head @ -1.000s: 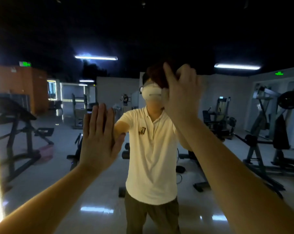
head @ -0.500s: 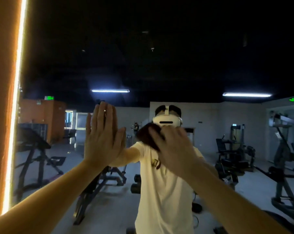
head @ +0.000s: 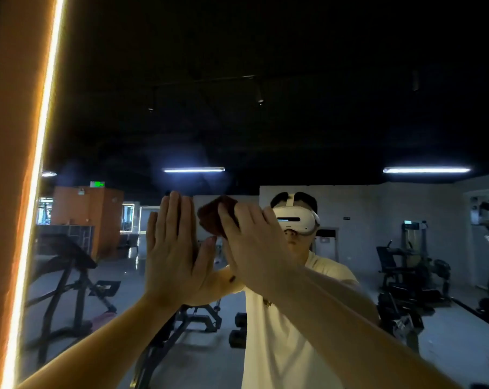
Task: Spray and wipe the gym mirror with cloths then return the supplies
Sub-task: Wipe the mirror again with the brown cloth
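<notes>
Two hands are raised against the gym mirror [head: 265,108]. The left hand [head: 173,248] lies flat on the glass, fingers straight and close together, holding nothing. The right hand [head: 254,248] is just beside it, its fingers stretched nearly straight over a dark brown cloth [head: 212,217], pressing it to the glass level with the reflected headset [head: 295,220]. The cloth bunches out past the fingertips. A glowing orange light strip [head: 41,136] runs down the mirror's left edge. The glass reflects the person in a pale shirt and the gym machines [head: 411,265].
</notes>
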The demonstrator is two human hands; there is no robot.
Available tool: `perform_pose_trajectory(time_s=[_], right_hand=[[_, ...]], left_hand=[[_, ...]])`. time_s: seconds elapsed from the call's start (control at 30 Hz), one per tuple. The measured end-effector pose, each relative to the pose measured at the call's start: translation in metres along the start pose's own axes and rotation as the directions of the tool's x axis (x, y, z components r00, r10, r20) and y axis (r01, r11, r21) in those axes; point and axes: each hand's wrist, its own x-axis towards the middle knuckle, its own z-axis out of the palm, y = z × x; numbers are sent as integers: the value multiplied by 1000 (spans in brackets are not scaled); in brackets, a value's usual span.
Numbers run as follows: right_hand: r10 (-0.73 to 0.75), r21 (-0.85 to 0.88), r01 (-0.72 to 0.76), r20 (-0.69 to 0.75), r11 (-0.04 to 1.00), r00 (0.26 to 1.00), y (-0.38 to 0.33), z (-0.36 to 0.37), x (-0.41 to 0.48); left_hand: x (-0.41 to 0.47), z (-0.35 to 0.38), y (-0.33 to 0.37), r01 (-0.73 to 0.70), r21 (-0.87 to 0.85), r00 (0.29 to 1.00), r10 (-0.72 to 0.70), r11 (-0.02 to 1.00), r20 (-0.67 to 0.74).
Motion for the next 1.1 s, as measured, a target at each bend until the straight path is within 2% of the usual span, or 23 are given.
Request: perform_pose_trajectory(time_s=[0.07, 0.1, 0.17, 0.23, 0.33, 0.37, 0.43, 0.57, 0.63, 0.7, 0.77, 0.9, 1.0, 1.1], right_hand=[[-83, -54, 83, 10, 995, 997, 26, -7, -9], [-46, -93, 45, -14, 995, 999, 46, -13, -7], [135, -171, -154, -115, 973, 984, 90, -28, 8], [347, -187, -378, -177, 907, 921, 122, -42, 29], [529, -145, -564, -220, 813, 819, 114, -36, 61], [542, -123, -574, -220, 809, 811, 98, -31, 69], [495, -78, -514, -183, 854, 849, 56, -14, 78], [220, -18, -222, -54, 975, 974, -25, 13, 66], [54, -11, -54, 9, 998, 998, -29, 11, 55], [-54, -34, 55, 24, 998, 998, -3, 1, 44], [10, -118, -10, -4, 993, 1000, 38, -12, 30], [323, -225, -342, -118, 912, 939, 96, -35, 6], [471, -180, -495, -163, 850, 867, 70, -23, 25], [488, -105, -506, -159, 856, 858, 30, -2, 67]], left_hand=[[0, -1, 1, -2, 10, 1000, 1, 1000, 12], [0, -1, 1, -2, 11, 1000, 2, 1000, 14], [1, -2, 0, 3, 7, 1000, -3, 1000, 21], [1, -3, 0, 4, 10, 999, -5, 1000, 38], [1, -6, -2, -13, 34, 997, 11, 999, 77], [1, -8, -4, -26, 40, 996, 23, 999, 87], [3, -15, -11, -73, 41, 993, 69, 996, 91], [12, -32, -39, -172, 38, 985, 171, 984, 40], [22, -34, -55, -117, 65, 993, 116, 991, 20], [31, -32, -72, -9, 50, 1000, 8, 999, 22], [35, -29, -87, 59, 40, 996, -61, 997, 65], [30, -15, -92, 38, 47, 995, -43, 998, 91], [30, -12, -88, 54, 45, 995, -57, 998, 76], [29, -13, -93, 33, 23, 995, -35, 999, 92]])
